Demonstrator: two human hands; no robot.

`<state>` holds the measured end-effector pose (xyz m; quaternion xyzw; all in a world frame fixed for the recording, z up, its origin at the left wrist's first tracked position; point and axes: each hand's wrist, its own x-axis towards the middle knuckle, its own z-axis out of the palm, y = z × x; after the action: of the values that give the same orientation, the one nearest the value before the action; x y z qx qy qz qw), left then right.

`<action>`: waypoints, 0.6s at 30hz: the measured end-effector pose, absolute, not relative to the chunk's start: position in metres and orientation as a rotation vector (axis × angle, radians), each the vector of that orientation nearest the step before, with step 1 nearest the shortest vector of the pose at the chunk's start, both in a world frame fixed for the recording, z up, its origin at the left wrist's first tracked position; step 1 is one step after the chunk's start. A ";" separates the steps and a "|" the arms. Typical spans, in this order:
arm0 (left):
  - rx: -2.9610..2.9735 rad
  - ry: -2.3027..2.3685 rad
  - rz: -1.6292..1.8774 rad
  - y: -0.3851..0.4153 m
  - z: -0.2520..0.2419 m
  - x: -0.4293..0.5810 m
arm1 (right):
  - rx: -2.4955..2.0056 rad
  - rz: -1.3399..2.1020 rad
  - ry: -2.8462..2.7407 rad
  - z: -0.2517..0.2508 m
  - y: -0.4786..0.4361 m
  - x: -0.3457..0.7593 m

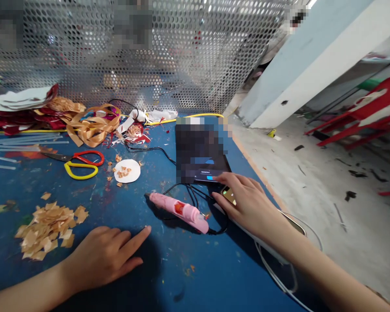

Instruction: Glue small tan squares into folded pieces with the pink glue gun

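Observation:
My left hand [104, 255] rests palm down on the blue table [182, 277], fingers stretched out, holding nothing. A pile of tan paper scraps [47, 229] lies just to its left. My right hand [250, 203] reaches to the lower edge of a dark phone [201, 158] lying on the table, its fingers on the screen's edge and over a small gold-coloured object [229, 195]. A pink glue gun [180, 211] lies between my two hands, its black cord looping under the right hand.
Red-and-yellow scissors [79, 162], a white disc with scraps [127, 170], tan ribbon [91, 123] and red and white cuttings [22, 108] lie farther back. A perforated metal screen [149, 56] walls off the table's far side. Concrete floor and a red chair [367, 115] are on the right.

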<state>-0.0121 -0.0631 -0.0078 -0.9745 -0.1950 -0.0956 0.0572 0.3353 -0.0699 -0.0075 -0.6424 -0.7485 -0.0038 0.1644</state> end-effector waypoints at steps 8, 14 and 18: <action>-2.896 -0.574 -0.380 -0.062 -0.012 -0.012 | -1.708 -0.111 -1.950 0.014 -0.075 0.327; -2.843 -0.412 -0.305 -0.055 -0.002 -0.005 | -1.602 -0.287 -1.828 0.026 -0.087 0.318; -2.782 -0.348 -0.349 -0.052 0.002 0.000 | -1.675 -0.247 -1.978 0.031 -0.076 0.328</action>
<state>0.0003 -0.0518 0.0016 -0.9723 -0.1217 -0.1221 0.1577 0.3277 -0.0764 0.0314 -0.6202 -0.7323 -0.0916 0.2658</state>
